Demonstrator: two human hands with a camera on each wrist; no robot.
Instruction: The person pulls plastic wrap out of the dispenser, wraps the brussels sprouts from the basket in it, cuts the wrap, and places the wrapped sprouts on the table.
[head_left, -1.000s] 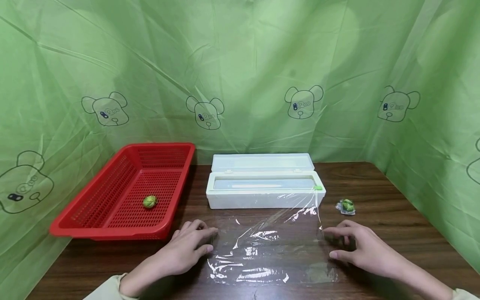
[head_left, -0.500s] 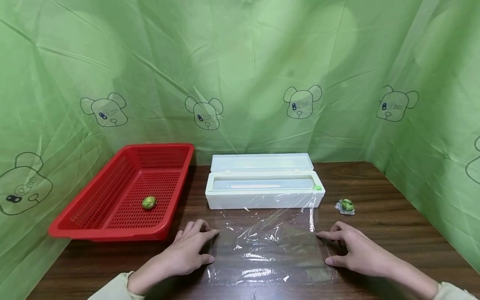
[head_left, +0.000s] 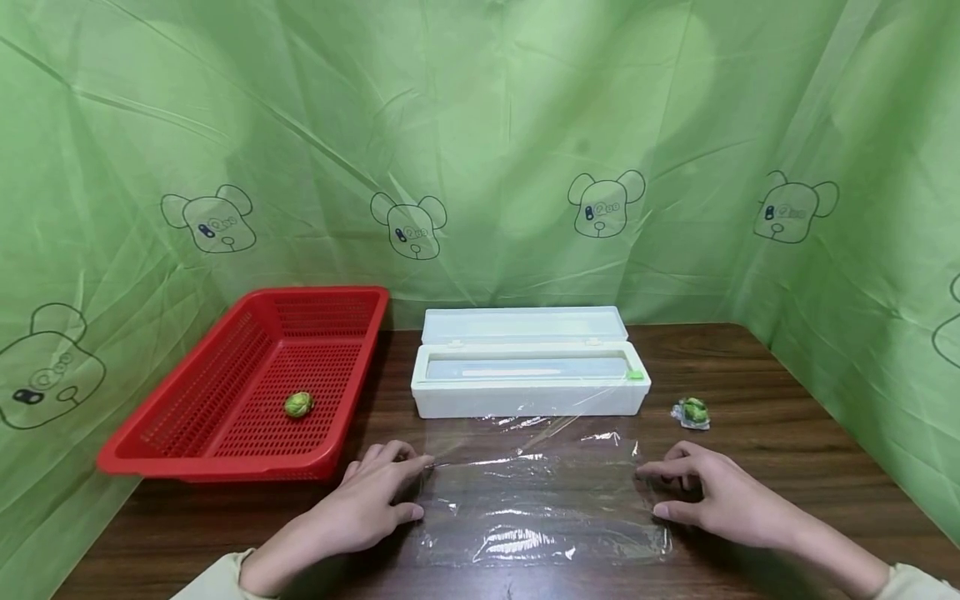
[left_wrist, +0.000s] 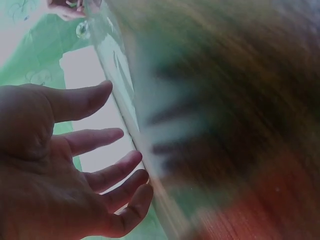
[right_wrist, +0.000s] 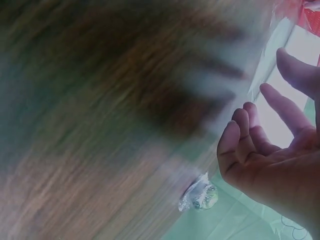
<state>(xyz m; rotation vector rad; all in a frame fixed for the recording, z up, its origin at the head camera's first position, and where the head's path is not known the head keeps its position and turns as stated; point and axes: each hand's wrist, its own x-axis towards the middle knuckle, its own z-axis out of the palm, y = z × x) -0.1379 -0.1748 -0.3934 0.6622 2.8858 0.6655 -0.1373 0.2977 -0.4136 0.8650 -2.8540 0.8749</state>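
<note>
A sheet of clear cling film (head_left: 525, 500) lies over the tabletop, running from the white cling film dispenser (head_left: 528, 402) toward the near edge. Small creases and shiny ripples cross it. At its left edge rests my left hand (head_left: 367, 504), thumb and index finger apart with fingertips at the film's border. My right hand (head_left: 723, 496) is at the opposite edge in a similar pose. Both wrist views show loosely bent fingers touching the table, with no object between thumb and fingers. The dispenser's lid (head_left: 522, 326) stands raised at the back; a green slider (head_left: 635, 375) sits at its right end.
To the left stands a red plastic basket (head_left: 225, 465) holding one Brussels sprout (head_left: 298, 405). Another Brussels sprout (head_left: 694, 410), wrapped in film, lies right of the dispenser. Green fabric (head_left: 495, 150) hangs behind and at both sides of the wooden table (head_left: 795, 450).
The film lies flatter; the raised folds running to the dispenser's right end have sunk. My right hand has shifted slightly left to the film's edge. My left hand has barely moved.
</note>
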